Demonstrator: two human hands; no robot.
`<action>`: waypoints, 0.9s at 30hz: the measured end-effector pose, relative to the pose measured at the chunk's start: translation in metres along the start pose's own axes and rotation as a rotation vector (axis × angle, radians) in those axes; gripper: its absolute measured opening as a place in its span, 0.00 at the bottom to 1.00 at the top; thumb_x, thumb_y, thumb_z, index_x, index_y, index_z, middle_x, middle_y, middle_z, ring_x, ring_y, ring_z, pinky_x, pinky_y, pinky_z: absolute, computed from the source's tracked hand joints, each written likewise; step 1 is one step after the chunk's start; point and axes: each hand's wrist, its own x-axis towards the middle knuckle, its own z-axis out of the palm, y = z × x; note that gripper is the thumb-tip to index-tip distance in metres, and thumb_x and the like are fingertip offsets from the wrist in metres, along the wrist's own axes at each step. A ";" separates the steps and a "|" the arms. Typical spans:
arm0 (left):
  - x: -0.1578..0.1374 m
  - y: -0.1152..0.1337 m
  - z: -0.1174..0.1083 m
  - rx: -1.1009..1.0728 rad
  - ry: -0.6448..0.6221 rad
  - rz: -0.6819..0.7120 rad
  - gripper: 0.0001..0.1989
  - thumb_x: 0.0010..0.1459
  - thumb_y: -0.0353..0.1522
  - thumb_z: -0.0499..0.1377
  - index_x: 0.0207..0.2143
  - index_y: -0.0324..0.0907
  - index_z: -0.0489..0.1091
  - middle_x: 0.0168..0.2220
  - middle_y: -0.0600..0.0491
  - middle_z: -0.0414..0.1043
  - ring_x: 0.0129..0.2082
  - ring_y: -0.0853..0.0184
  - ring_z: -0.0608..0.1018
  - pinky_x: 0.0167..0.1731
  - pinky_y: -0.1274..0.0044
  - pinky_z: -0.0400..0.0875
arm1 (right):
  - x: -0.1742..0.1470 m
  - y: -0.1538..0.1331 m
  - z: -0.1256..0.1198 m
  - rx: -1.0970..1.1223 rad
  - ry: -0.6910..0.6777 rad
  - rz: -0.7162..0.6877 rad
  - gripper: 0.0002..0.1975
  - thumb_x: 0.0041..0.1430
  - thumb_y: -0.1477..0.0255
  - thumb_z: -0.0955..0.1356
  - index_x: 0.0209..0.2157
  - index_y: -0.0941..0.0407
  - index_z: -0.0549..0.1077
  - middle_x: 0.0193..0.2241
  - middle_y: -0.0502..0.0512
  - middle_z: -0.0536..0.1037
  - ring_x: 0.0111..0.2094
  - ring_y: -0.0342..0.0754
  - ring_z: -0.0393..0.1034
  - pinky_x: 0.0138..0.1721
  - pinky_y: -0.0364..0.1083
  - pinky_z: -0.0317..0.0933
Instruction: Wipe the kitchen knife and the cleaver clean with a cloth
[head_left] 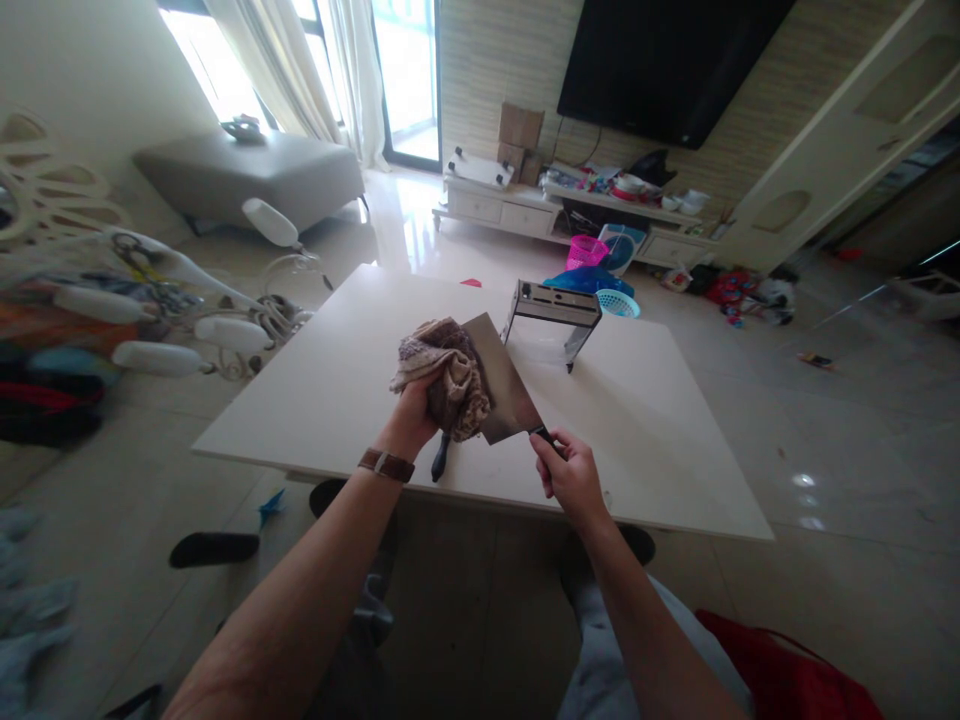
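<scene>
A white table [645,430] stands in a bright room. Over its nearer half, the right hand [571,478] grips the cleaver [506,390] by its handle, and the left hand [417,408] clutches a bunched cloth [442,370] at the blade's left side. The cleaver's long axis slants from the right hand toward the table's far-left corner. A dark handle [441,458] shows by the near edge, a rack [559,300] toward the far edge.

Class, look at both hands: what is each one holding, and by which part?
The right hand holds a cleaver by its black handle; the left hand grips a bunched cloth at its lower side.
</scene>
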 end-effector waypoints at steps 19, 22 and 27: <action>-0.003 -0.002 0.005 -0.020 -0.013 -0.010 0.05 0.58 0.29 0.67 0.38 0.41 0.79 0.38 0.50 0.86 0.49 0.57 0.85 0.60 0.65 0.77 | 0.003 0.006 0.000 0.036 0.008 -0.012 0.27 0.53 0.46 0.76 0.26 0.54 0.67 0.13 0.41 0.65 0.11 0.36 0.56 0.11 0.37 0.47; -0.002 -0.001 0.005 -0.025 -0.015 -0.008 0.06 0.59 0.30 0.66 0.40 0.40 0.80 0.40 0.49 0.86 0.48 0.58 0.86 0.60 0.66 0.77 | 0.003 0.006 0.000 0.106 -0.007 0.010 0.28 0.51 0.46 0.76 0.26 0.54 0.67 0.13 0.41 0.65 0.10 0.36 0.55 0.10 0.37 0.45; -0.001 0.001 0.006 -0.058 -0.023 -0.003 0.09 0.62 0.32 0.65 0.44 0.39 0.80 0.41 0.49 0.86 0.51 0.59 0.85 0.61 0.66 0.76 | 0.004 0.003 -0.002 0.343 0.029 0.055 0.30 0.45 0.45 0.79 0.28 0.53 0.66 0.14 0.39 0.66 0.09 0.36 0.52 0.09 0.37 0.45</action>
